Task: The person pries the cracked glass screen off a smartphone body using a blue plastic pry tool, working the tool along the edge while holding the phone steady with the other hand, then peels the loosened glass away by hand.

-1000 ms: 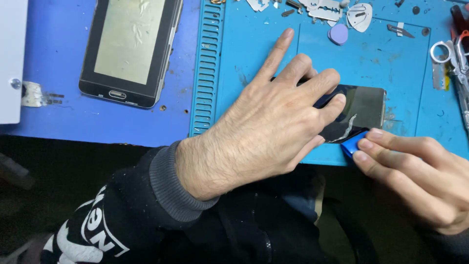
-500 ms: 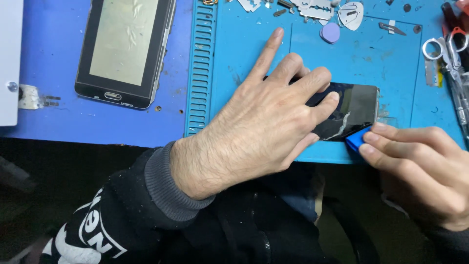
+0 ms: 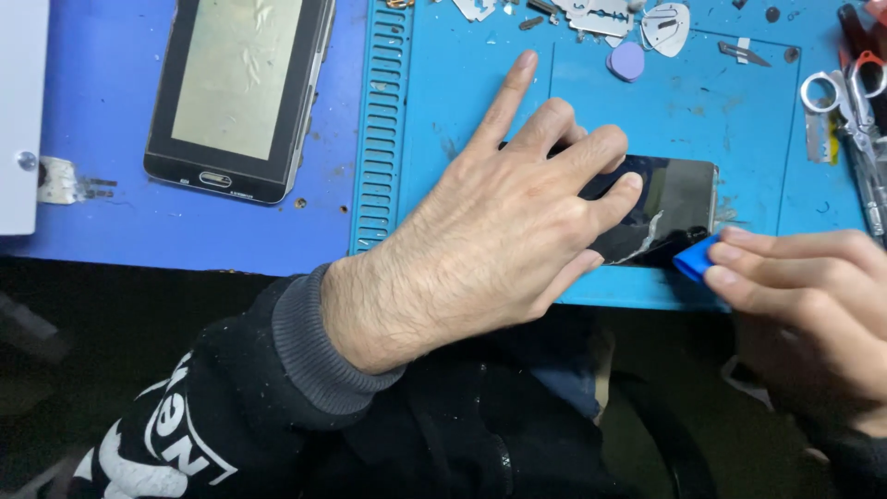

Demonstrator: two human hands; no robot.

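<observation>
My left hand (image 3: pixel 499 231) lies flat on a dark phone screen panel (image 3: pixel 670 199) and presses it down onto the light-blue work mat (image 3: pixel 721 111); the index finger points away, off the panel. Most of the panel is hidden under the hand; a pale crack shows near its lower edge. My right hand (image 3: pixel 813 296) pinches a small blue plastic pry tool (image 3: pixel 695 260) whose tip touches the panel's lower right corner at the mat's near edge.
A black phone (image 3: pixel 238 92) with a grey screen lies on the darker blue surface to the left. Picks, a lilac disc (image 3: pixel 627 61) and metal scraps sit along the mat's far edge. Scissors (image 3: pixel 845 92) and tools lie at the right. A white box edge (image 3: pixel 18 111) is far left.
The view has shifted slightly, so everything sits a little higher in frame. The right hand with the blue tool stays at the panel's lower right corner; the left hand keeps pressing.
</observation>
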